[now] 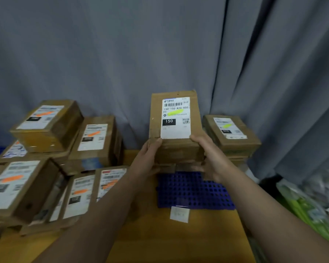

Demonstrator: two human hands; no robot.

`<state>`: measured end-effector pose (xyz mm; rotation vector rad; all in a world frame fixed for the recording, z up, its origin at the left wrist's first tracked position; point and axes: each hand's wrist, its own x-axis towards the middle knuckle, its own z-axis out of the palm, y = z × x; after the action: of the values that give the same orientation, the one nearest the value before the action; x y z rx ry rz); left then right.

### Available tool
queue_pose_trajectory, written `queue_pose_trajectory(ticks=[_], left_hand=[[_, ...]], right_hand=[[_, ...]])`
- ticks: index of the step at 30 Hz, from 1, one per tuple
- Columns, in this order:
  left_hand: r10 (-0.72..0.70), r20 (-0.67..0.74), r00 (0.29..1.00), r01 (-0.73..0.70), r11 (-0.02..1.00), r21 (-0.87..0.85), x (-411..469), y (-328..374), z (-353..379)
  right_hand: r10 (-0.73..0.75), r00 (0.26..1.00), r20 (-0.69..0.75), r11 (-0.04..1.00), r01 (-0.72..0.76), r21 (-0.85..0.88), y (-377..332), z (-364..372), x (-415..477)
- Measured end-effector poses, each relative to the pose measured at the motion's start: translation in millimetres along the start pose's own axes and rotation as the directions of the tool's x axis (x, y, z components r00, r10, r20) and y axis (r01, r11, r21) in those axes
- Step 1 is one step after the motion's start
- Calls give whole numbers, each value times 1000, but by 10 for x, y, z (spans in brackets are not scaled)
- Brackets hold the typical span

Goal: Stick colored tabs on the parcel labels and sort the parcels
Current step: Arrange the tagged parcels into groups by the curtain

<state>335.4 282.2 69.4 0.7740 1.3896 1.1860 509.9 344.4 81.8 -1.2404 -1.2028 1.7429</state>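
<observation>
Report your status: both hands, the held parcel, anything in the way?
Left hand and right hand both grip the parcel, above the blue mat. Yellow-green tab already on its label. Right stack, same tab colour, close by; nothing seen blocking.

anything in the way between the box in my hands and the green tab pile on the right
Nothing visible. The held parcel, gripped by the left hand and right hand, hangs just left of the green-tab pile, with no object between them; the blue perforated mat lies below it.
</observation>
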Motion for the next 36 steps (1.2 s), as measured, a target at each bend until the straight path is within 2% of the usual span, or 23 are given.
queue_pose_trajectory(ticks=[2, 4, 6, 7, 8, 10, 12, 14, 16, 18, 21, 24, 26, 30, 36], left_hand=[[7, -30, 1000, -7, 1000, -19, 115, -38, 188], [76, -108, 991, -72, 997, 40, 276, -68, 277], [167, -204, 965, -125, 970, 207, 493, -121, 231], [228, -210, 951, -141, 922, 360, 636, -173, 148], [265, -163, 950, -139, 832, 538, 788, -238, 44], [199, -53, 979, -73, 576, 814, 1047, -349, -116], [118, -5, 993, -41, 383, 923, 1241, -400, -159], [95, 54, 994, -81, 308, 948, 1342, -413, -141], [135, 89, 987, -129, 327, 936, 1385, -409, -140], [187, 45, 981, -116, 385, 916, 1375, -401, -192], [223, -14, 975, -86, 433, 897, 1390, -442, -370], [223, -44, 974, -65, 457, 887, 1431, -504, -577], [206, -52, 977, -56, 486, 872, 1428, -529, -633], [189, -7, 982, -100, 550, 829, 1424, -534, -583], [102, -58, 993, -38, 751, 660, 1404, -478, -490]], right_hand=[[9, 1000, -29, 999, -8, 49, 9, -143, 32], [1, 994, -111, 993, 12, 119, 46, -223, 87], [-35, 974, -225, 988, 68, 139, 65, -254, 136], [-70, 958, -277, 986, 108, 125, 56, -264, 164], [-120, 941, -317, 983, 157, 94, 32, -274, 184], [-239, 897, -373, 968, 251, -16, -25, -298, 242], [-342, 841, -419, 939, 291, -182, -69, -308, 314], [-397, 804, -443, 913, 294, -283, -59, -269, 375], [-379, 810, -447, 920, 276, -279, 9, -175, 407], [-308, 831, -464, 949, 233, -213, 117, -66, 421], [-105, 857, -505, 992, 128, 11, 224, 64, 450], [70, 840, -538, 976, 54, 211, 278, 127, 507], [107, 818, -565, 960, 63, 272, 320, 153, 540], [91, 781, -618, 964, 87, 251, 363, 178, 578], [286, 753, -592, 900, 1, 436, 423, 169, 599]])
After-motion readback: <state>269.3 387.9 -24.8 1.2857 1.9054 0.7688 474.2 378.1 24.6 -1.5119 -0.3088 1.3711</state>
